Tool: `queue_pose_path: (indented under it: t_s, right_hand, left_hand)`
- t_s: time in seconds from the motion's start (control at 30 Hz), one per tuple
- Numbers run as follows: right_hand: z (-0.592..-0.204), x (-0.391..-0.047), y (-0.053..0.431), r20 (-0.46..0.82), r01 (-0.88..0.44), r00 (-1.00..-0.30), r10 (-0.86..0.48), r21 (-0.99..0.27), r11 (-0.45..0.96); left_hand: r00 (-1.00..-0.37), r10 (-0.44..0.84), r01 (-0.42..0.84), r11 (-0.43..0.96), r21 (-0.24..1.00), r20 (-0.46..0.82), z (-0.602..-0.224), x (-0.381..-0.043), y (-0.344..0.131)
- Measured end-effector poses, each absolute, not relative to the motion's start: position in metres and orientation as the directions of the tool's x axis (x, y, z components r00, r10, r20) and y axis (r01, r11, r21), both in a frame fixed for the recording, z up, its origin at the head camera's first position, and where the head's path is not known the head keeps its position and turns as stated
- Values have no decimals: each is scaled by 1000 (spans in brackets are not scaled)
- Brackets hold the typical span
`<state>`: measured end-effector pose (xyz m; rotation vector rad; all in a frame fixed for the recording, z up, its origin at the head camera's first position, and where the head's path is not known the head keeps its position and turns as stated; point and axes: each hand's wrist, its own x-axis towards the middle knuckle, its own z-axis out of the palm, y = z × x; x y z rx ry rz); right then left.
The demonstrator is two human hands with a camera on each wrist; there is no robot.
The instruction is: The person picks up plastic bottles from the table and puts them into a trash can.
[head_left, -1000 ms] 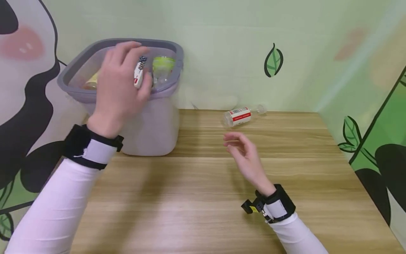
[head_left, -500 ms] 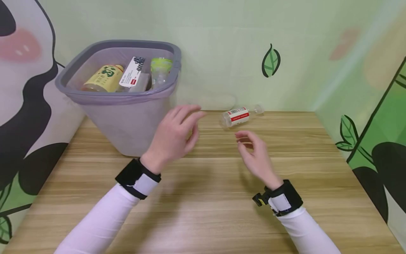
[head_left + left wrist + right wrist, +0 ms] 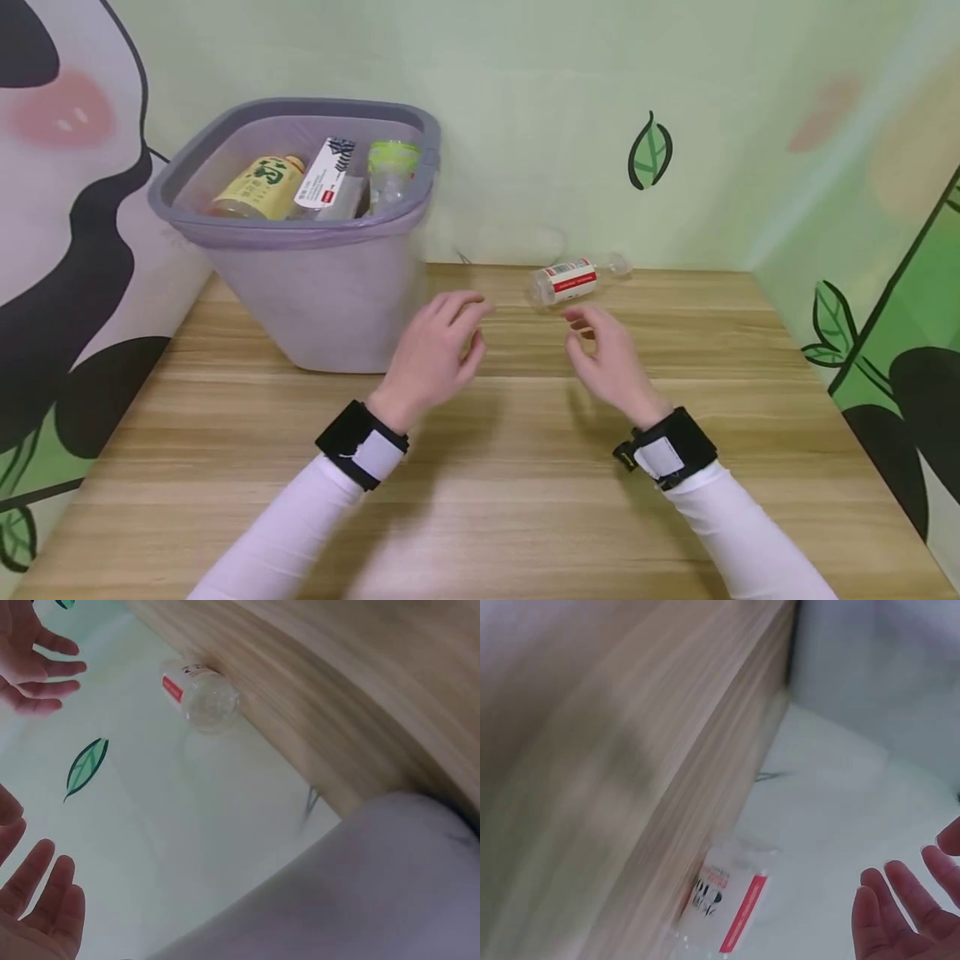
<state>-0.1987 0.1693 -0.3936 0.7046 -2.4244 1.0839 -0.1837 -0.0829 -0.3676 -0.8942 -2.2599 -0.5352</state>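
Observation:
My left hand (image 3: 433, 354) hovers over the table just right of the bin's lower part, fingers loosely bent and holding nothing. Across from it my right hand (image 3: 609, 362) is also above the table, fingers relaxed, nothing in its grasp. A clear plastic bottle (image 3: 567, 282) with a white and red label lies on its side by the back wall, beyond the right hand and apart from it. The right wrist view shows its label (image 3: 724, 900) up close, with fingers (image 3: 907, 919) off to the side. In the left wrist view the bottle (image 3: 202, 697) lies between hand and table.
A grey bin (image 3: 322, 292) with a purple liner stands at the back left. Inside are a yellow-labelled bottle (image 3: 262, 187), a white card-like package (image 3: 325, 175) and a clear item with a green top (image 3: 392, 171). A painted wall (image 3: 525, 125) bounds the table (image 3: 510, 500) behind.
My left hand has come out from over the bin, down and to the right, leaving the white package inside. The right hand has shifted slightly right. The bottle still lies by the wall.

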Motion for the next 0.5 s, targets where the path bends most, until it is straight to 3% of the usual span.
queue_pose_path:
  t_s: [0.2,0.5]
  right_hand:
    - [-393,-229,175,512,-600,-776,-368,-420,681]
    - [-402,-270,180,415,-565,-795,-442,-244,788]
  left_hand:
    - [-619,449,677,720,149,644,-379,-184,-84]
    - [-636,442,671,722,170,633,-390,-179,-83]
